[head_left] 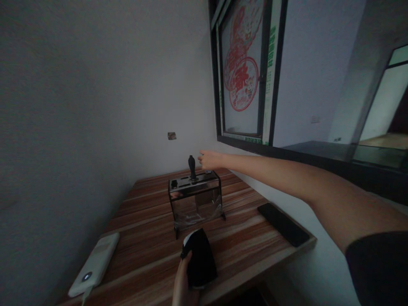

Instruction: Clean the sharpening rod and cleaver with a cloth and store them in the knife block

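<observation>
My left hand (pixel 182 276) grips a black piece of folded fabric (pixel 202 259) with a white patch at its upper left, low over the table's front part. Its fingers are mostly hidden behind the fabric. Stretched out from the right, my right hand (pixel 210 160) hovers just right of an upright black handle (pixel 191 166), apart from it. The fingers are partly spread, with nothing visible in them. That handle rises from the slotted metal top of a box-shaped device (pixel 196 204) with shiny sides, thin black legs and what looks like clear plastic film around its lower part.
The device stands on a wood-grain table (pixel 140 225). A white power bank (pixel 95 263) with a cable lies at the left, a black phone (pixel 283 224) near the right edge. Walls border the back and left; a dark-framed window (pixel 244 80) is at the right.
</observation>
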### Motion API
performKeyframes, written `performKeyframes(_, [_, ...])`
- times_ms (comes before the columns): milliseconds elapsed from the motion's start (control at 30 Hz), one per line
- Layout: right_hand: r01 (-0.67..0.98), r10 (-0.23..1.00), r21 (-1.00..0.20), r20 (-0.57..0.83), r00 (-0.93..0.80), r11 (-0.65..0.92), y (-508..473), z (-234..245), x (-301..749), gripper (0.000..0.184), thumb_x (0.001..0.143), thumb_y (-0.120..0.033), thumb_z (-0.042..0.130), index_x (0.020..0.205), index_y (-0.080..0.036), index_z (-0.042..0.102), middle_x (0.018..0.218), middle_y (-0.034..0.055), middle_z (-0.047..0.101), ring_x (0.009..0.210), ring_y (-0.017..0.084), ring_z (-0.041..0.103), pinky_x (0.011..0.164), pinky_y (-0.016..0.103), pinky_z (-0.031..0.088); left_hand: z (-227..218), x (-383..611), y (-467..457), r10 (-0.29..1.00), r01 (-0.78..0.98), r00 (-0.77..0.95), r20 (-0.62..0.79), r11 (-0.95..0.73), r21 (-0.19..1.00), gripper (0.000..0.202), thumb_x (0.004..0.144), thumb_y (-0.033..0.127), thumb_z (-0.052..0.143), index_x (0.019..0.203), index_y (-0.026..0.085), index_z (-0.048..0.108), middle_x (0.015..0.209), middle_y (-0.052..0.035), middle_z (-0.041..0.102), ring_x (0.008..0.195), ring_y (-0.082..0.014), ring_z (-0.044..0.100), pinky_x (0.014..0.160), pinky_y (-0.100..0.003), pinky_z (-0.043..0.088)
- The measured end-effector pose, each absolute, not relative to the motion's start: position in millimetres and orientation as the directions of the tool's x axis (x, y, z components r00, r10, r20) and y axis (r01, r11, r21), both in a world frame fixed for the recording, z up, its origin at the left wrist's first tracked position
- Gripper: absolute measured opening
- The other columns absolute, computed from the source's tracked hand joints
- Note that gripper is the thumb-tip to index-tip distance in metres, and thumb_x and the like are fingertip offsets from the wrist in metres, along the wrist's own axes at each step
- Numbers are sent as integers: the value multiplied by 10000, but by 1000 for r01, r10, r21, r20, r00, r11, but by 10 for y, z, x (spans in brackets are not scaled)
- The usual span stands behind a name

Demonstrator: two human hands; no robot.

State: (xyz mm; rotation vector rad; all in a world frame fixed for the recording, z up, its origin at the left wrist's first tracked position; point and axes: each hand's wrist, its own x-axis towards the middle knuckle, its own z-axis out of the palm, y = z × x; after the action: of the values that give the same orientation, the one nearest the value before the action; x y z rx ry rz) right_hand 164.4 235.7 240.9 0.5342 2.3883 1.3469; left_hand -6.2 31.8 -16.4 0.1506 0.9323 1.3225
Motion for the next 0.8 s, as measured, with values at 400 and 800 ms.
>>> performKeyframes(400, [157, 465, 864, -98, -880, 479, 2338, 2350, 1643, 123, 819, -138, 593, 792, -167, 710, 836, 56, 719, 926, 197, 549, 814, 351, 295, -221, -84, 340, 875, -753, -46, -481, 286, 592, 382, 854, 171, 540, 1235, 168, 569, 931, -88, 751, 905, -228, 706, 840, -369, 544])
performKeyframes(800, [166, 483, 868, -94, -870, 468, 2307, 2388, 1664, 154, 828, -133, 557, 796, -178, 701, 850, 49, 715, 922, 191, 552, 798, 340, 318, -179, -77, 319, 879, -745, -44, -474, 287, 603, 381, 857, 172, 537, 1237, 168, 569, 902, -80, 754, 864, -211, 714, 841, -360, 545])
